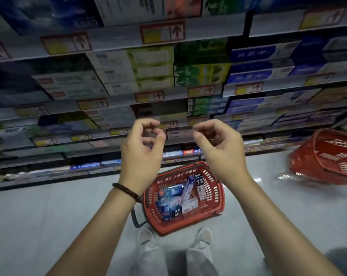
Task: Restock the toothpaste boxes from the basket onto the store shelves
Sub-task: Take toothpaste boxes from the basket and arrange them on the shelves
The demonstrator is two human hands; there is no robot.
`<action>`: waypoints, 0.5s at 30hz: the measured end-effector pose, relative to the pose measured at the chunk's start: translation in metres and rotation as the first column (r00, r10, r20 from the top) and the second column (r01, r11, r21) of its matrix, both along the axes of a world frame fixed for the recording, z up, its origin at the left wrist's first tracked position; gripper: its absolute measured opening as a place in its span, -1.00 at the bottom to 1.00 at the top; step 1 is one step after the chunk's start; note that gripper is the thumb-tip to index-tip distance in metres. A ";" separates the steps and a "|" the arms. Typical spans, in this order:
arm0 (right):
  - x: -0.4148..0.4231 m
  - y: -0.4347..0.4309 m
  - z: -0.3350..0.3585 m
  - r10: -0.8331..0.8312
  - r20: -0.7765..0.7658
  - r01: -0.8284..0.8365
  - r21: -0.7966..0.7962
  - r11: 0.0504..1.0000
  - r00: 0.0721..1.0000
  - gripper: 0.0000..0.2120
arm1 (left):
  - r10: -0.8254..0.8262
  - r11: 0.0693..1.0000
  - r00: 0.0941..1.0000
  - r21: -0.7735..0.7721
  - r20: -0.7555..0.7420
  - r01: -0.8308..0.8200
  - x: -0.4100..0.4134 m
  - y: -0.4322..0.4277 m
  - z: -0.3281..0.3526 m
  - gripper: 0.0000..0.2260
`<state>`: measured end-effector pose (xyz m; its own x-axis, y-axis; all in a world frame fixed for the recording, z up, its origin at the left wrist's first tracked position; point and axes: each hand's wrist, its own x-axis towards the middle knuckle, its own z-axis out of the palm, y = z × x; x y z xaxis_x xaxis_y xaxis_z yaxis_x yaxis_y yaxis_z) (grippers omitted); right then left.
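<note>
Two hands, both up in front of the shelves (116,34), neither touching anything. Left hand (142,144): fingers loosely curled, thumb apart from them, grasping nothing. Right hand (220,148): same, loose curl, released, nothing held. One dark bead bracelet (126,191) on the left wrist.

Two red baskets. Basket one (218,198) sits on the floor (49,216) below the hands, just ahead of the two white shoes (146,236), with its dark handle folded down at the near left corner. The toothpaste boxes (168,198) lie inside it in a loose heap, mostly blue and white. There are about six; the exact count is unclear from blur. Some lie flat, and a couple lean against the basket's far right wall. The left wrist covers part of the basket's left rim.

Basket two (327,156) is at the right edge of the floor, tipped on its side, well apart from basket one. Its contents cannot be made out.

The shelves show at least five tiers, packed with stacked boxes in blue, green and white. Yellow and red price tags (162,33) run along the front edges. The hands block part of the middle tiers. The print is too blurred to read.
</note>
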<state>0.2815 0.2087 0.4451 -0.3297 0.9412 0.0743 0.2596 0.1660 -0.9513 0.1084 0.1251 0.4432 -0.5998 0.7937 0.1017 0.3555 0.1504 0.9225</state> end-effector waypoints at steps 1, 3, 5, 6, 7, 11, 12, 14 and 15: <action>-0.001 -0.001 -0.013 -0.001 0.003 0.001 -0.013 1.000 1.000 -0.93 | -0.003 1.000 1.000 -0.015 0.006 0.003 -0.002 -0.001 -0.013 -0.83; -0.003 -0.003 -0.043 -0.005 0.017 0.006 -0.057 0.998 1.000 -0.92 | 0.005 0.998 1.000 -0.060 0.017 -0.004 -0.005 -0.004 -0.044 -0.84; -0.004 -0.004 -0.072 -0.007 0.024 0.009 -0.094 0.996 1.000 -0.92 | 0.017 0.996 0.999 -0.090 0.034 -0.014 -0.008 -0.007 -0.073 -0.83; -0.004 -0.004 -0.089 -0.006 0.022 0.009 -0.116 0.993 1.000 -0.92 | 0.017 0.994 0.999 -0.104 0.035 -0.013 -0.009 -0.008 -0.089 -0.83; -0.004 -0.006 -0.102 -0.006 0.019 0.009 -0.145 0.989 1.000 -0.92 | 0.016 0.993 0.999 -0.121 0.042 -0.011 -0.008 -0.011 -0.102 -0.83; -0.003 -0.010 -0.159 -0.028 0.013 0.031 -0.211 0.977 1.000 -0.94 | 0.007 0.978 0.999 -0.208 0.036 0.000 -0.004 -0.016 -0.160 -0.83; -0.002 -0.012 -0.174 -0.040 0.015 0.043 -0.226 0.973 0.999 -0.93 | 0.000 0.972 0.999 -0.233 0.033 0.008 -0.002 -0.017 -0.176 -0.84; 0.001 -0.016 -0.202 -0.049 0.020 0.053 -0.263 0.963 0.999 -0.92 | -0.011 0.962 0.999 -0.274 0.037 0.021 0.001 -0.020 -0.204 -0.85; 0.004 -0.018 -0.215 -0.051 0.032 0.058 -0.284 0.957 0.998 -0.92 | -0.012 0.955 0.999 -0.296 0.047 0.025 0.001 -0.022 -0.218 -0.85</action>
<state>0.2852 0.1904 0.2296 -0.2756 0.9389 -0.2064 0.2843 -0.1255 -0.9505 0.1097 0.1033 0.2250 -0.5834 0.7950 -0.1663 0.3209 0.4137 0.8520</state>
